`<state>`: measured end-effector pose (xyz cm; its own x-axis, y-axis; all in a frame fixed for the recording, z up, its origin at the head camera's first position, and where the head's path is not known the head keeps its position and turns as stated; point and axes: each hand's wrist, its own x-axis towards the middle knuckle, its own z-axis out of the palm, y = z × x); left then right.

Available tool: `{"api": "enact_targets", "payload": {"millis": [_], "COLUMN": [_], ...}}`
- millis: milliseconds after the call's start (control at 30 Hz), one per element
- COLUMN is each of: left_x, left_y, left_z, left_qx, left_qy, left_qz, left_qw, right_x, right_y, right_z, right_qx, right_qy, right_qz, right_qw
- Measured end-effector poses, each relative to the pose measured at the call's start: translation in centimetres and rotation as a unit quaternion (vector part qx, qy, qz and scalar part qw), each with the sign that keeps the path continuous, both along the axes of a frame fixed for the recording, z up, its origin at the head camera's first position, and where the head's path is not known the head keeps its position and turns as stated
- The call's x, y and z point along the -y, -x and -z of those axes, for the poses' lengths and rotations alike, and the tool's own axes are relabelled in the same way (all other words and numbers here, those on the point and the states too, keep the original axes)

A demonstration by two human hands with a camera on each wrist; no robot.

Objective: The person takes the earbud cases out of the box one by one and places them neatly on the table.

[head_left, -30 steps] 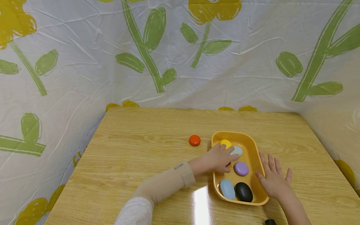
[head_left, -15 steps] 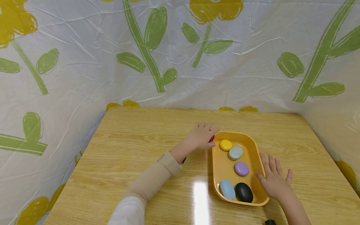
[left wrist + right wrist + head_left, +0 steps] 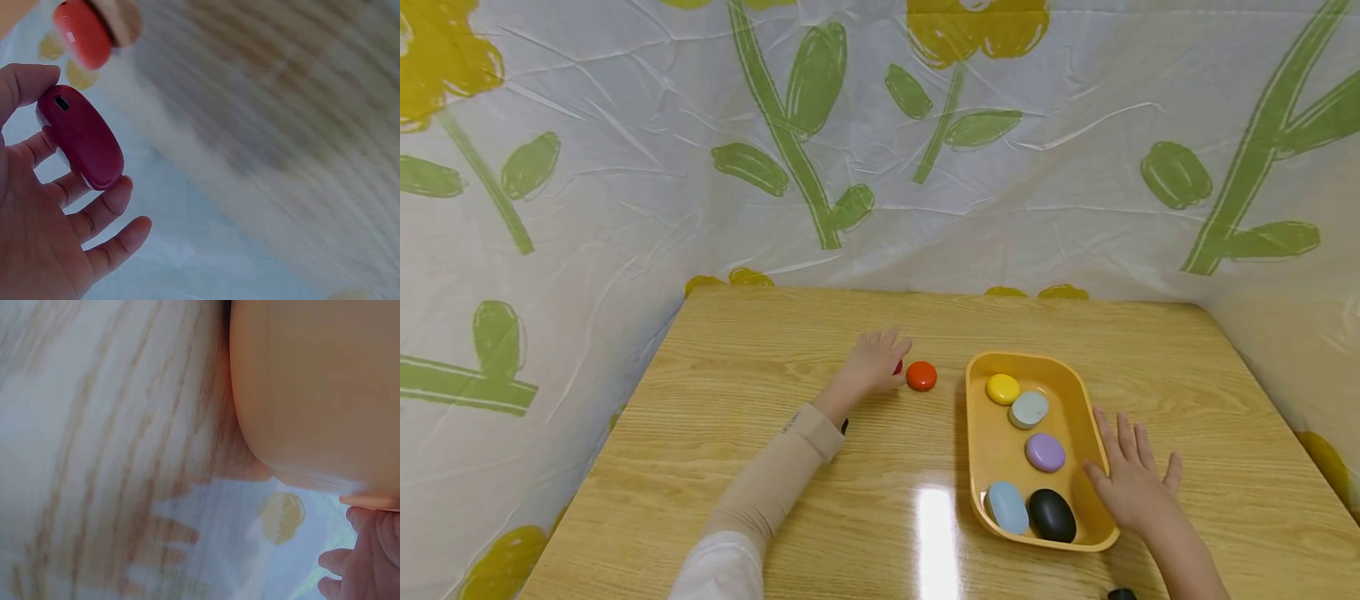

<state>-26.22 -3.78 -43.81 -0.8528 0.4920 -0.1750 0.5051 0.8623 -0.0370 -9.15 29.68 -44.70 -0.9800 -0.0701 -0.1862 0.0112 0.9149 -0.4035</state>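
Note:
My left hand is over the table, left of the tray, and pinches a glossy dark red pebble-shaped piece between thumb and fingertips. A small dark slot shows at one end of it. Beside that hand an orange-red rounded piece lies on the table. My right hand, fingers spread, rests against the right side of the yellow-orange tray. Inside the tray are a yellow piece, a pale grey one, a purple one, a light blue one and a black one.
The wooden table ends at a hanging cloth printed with flowers, at the back and both sides. A small black object shows at the bottom edge, near the right forearm.
My left hand has lifted the dark red piece out of the tray and carried it left, past the orange-red piece. The right hand stays at the tray's side.

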Motion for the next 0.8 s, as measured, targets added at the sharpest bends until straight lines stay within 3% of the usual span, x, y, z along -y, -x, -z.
{"api": "enact_targets", "payload": {"millis": [400,800], "left_x": [0.9,1.1], "left_y": [0.2,0.2], "left_z": [1.6,2.2], "left_qx": [0.051,0.038], "left_qy": [0.021,0.035], "left_qz": [-0.016,0.011], "left_qw": [0.9984,0.9986], "right_x": [0.1,0.2], "right_y": [-0.1,-0.2], "right_z": [0.1,0.0], "right_qx": [-0.006,-0.008], "right_qy": [0.003,0.003], "right_qz": [0.002,0.003], "right_qw": [1.0000,1.0000]}}
